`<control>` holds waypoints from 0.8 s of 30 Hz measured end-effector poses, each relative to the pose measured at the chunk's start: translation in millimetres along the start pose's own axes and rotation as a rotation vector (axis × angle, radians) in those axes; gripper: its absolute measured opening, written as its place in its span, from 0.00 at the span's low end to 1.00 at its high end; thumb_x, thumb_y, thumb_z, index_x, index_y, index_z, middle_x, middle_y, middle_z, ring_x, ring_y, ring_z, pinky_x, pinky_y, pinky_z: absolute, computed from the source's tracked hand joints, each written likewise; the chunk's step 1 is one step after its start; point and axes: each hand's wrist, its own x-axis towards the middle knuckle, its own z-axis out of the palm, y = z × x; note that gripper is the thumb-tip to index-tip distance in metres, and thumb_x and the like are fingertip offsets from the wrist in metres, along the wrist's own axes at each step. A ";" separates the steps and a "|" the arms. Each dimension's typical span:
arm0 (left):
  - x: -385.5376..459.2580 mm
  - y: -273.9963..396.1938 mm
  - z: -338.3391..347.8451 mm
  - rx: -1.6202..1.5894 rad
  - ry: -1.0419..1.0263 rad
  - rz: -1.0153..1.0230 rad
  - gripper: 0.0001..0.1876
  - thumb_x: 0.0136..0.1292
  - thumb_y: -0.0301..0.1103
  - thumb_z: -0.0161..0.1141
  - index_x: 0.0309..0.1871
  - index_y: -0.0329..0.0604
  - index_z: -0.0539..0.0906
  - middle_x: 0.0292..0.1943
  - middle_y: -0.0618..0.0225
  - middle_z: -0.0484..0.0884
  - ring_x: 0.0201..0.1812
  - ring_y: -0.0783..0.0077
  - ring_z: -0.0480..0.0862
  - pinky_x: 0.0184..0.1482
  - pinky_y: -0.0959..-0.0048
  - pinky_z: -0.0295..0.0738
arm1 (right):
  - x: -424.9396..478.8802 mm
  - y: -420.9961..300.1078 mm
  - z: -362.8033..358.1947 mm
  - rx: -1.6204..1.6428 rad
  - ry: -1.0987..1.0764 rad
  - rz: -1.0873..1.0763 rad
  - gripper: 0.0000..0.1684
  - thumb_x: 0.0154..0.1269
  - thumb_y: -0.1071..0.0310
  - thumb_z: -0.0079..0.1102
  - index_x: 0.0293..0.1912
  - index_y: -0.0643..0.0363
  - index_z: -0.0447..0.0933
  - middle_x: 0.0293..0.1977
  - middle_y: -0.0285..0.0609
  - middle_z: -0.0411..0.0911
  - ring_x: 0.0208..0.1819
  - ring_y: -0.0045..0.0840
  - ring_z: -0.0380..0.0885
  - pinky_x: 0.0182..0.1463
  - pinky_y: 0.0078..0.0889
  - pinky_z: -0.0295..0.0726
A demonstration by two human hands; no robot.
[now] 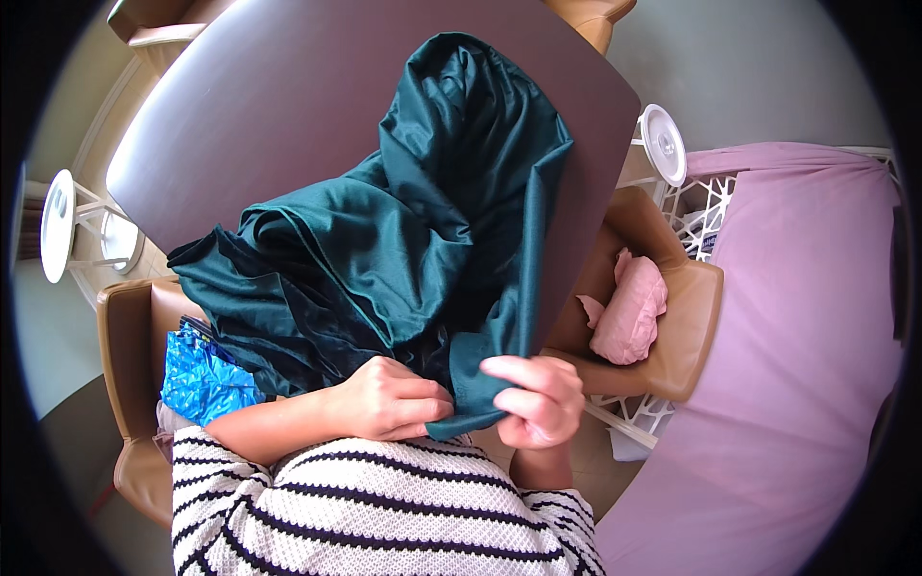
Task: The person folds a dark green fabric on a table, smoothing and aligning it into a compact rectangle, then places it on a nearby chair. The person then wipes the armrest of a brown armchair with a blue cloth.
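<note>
A large dark teal cloth point(403, 230) with a soft sheen lies bunched over the near part of a dark brown table point(302, 108), in loose folds. One end comes down over the table's near edge towards my body. My left hand point(392, 399) grips that near edge of the cloth, its fingers curled over the fabric. Close beside it on the right, my right hand point(540, 399) pinches the same border where it turns up in a narrow fold. This folded strip runs from my right hand up along the cloth's right side. Some fingertips are hidden behind fabric.
At left, a tan chair point(126, 374) holds a crinkled blue bag point(205, 378). A pink bundle point(630, 309) rests on another tan chair point(691, 324) to the right. Beyond it hangs a pink cloth point(799, 302) over white latticework point(709, 205). Round white stands point(59, 227) flank the table.
</note>
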 end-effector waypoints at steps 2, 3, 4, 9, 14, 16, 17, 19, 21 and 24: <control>-2.9 -1.4 4.0 0.032 0.038 -0.034 0.12 0.45 0.33 0.59 0.34 0.38 0.77 0.29 0.66 0.78 0.17 0.68 0.75 0.18 0.72 0.70 | 4.5 -5.5 -0.2 0.057 -0.239 0.100 0.15 0.33 0.79 0.54 0.29 0.58 0.71 0.31 0.41 0.78 0.19 0.26 0.73 0.21 0.24 0.71; -3.4 -1.5 3.8 0.041 0.024 -0.047 0.12 0.45 0.33 0.60 0.34 0.38 0.77 0.28 0.66 0.77 0.17 0.68 0.75 0.18 0.72 0.70 | 6.2 -6.0 4.9 0.109 -0.291 0.142 0.17 0.34 0.79 0.56 0.32 0.59 0.73 0.32 0.40 0.77 0.18 0.26 0.72 0.23 0.25 0.72; -4.1 -1.3 2.9 0.050 0.011 -0.060 0.12 0.45 0.33 0.60 0.34 0.38 0.77 0.27 0.67 0.77 0.17 0.67 0.75 0.18 0.72 0.70 | 6.9 -5.2 7.0 0.166 -0.345 0.161 0.19 0.35 0.78 0.58 0.35 0.58 0.75 0.29 0.39 0.76 0.20 0.29 0.73 0.25 0.27 0.73; 0.6 2.6 -3.0 -0.023 -0.024 -0.099 0.09 0.50 0.34 0.63 0.29 0.40 0.77 0.23 0.68 0.75 0.18 0.67 0.76 0.18 0.73 0.71 | -14.7 8.4 -5.4 0.209 -0.376 0.175 0.18 0.32 0.76 0.63 0.33 0.57 0.79 0.25 0.37 0.76 0.21 0.27 0.74 0.24 0.25 0.72; -0.5 7.4 -0.2 0.639 0.243 -0.720 0.29 0.41 0.39 0.71 0.46 0.39 0.70 0.38 0.64 0.73 0.29 0.64 0.79 0.26 0.73 0.73 | -25.5 13.1 -33.9 0.219 -0.140 0.201 0.16 0.36 0.79 0.56 0.32 0.60 0.81 0.21 0.38 0.74 0.18 0.24 0.73 0.20 0.22 0.69; -0.2 1.6 -3.4 0.728 0.043 -0.866 0.28 0.44 0.40 0.68 0.49 0.42 0.70 0.40 0.65 0.73 0.27 0.63 0.79 0.25 0.72 0.73 | -22.7 11.2 -38.7 0.124 -0.031 0.189 0.15 0.40 0.78 0.55 0.33 0.61 0.81 0.22 0.39 0.73 0.18 0.23 0.72 0.20 0.21 0.67; -2.7 -3.3 -2.3 0.760 -0.065 -0.907 0.26 0.46 0.40 0.67 0.49 0.44 0.72 0.39 0.66 0.73 0.26 0.63 0.79 0.25 0.71 0.73 | -27.7 10.4 -39.6 0.021 0.037 0.232 0.13 0.42 0.75 0.57 0.33 0.61 0.81 0.23 0.40 0.72 0.18 0.23 0.69 0.20 0.20 0.65; -9.0 -11.3 2.5 0.761 -0.118 -0.838 0.19 0.48 0.38 0.65 0.44 0.45 0.76 0.34 0.66 0.76 0.25 0.62 0.79 0.24 0.71 0.73 | -26.8 9.6 -42.7 -0.134 0.153 0.235 0.14 0.41 0.74 0.58 0.33 0.61 0.81 0.23 0.40 0.72 0.18 0.22 0.67 0.21 0.19 0.63; -10.5 -13.2 1.3 0.688 -0.087 -0.783 0.12 0.49 0.35 0.63 0.38 0.44 0.79 0.29 0.65 0.77 0.23 0.61 0.79 0.24 0.71 0.73 | -29.8 5.3 -44.9 -0.159 0.251 0.283 0.10 0.41 0.75 0.57 0.29 0.61 0.80 0.21 0.39 0.71 0.19 0.24 0.65 0.23 0.23 0.63; -8.8 -14.3 -8.2 0.440 0.127 -0.655 0.05 0.52 0.30 0.61 0.28 0.39 0.80 0.20 0.61 0.78 0.21 0.60 0.78 0.23 0.70 0.73 | -27.6 13.9 -47.6 0.102 0.328 0.033 0.06 0.45 0.71 0.49 0.21 0.61 0.75 0.17 0.39 0.70 0.22 0.32 0.69 0.30 0.37 0.69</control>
